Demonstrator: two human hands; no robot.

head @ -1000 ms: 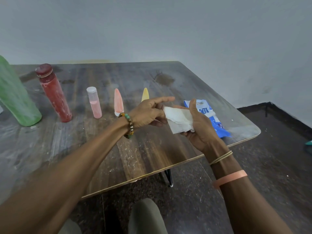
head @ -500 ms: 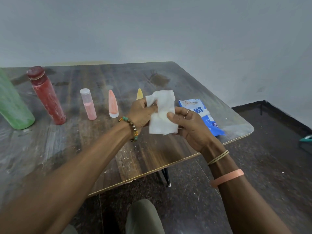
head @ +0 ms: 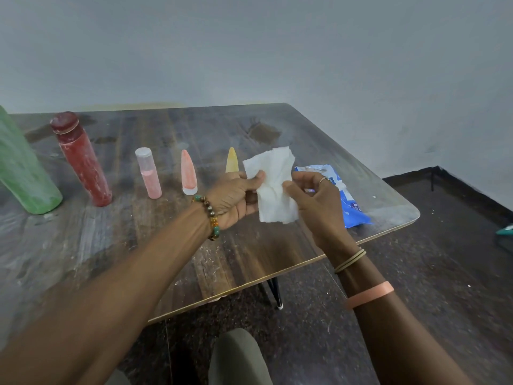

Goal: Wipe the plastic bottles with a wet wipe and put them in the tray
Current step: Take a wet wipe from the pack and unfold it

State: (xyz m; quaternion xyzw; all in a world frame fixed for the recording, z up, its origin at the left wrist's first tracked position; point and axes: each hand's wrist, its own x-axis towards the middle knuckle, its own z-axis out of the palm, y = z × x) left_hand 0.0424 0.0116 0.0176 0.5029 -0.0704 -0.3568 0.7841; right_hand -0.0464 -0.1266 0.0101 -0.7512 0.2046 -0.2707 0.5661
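- Grey-blue wall rises behind a dark, scuffed wooden table, with speckled dark floor to its right.
- Both hands hold a white wet wipe above the table's near right part, spread upright between them.
- The left hand, with a beaded bracelet at the wrist, pinches the wipe's left edge between thumb and curled fingers.
- The right hand, with a ring on one finger, pinches the wipe's right edge.
- Five bottles stand upright in a row across the table: a large green bottle at the far left, then a red bottle, a small pink bottle with a clear cap, a pink cone-shaped bottle and a yellow cone-shaped bottle, its base hidden behind the left hand.
- A blue wipe pack lies flat near the table's right corner, partly behind the right hand.
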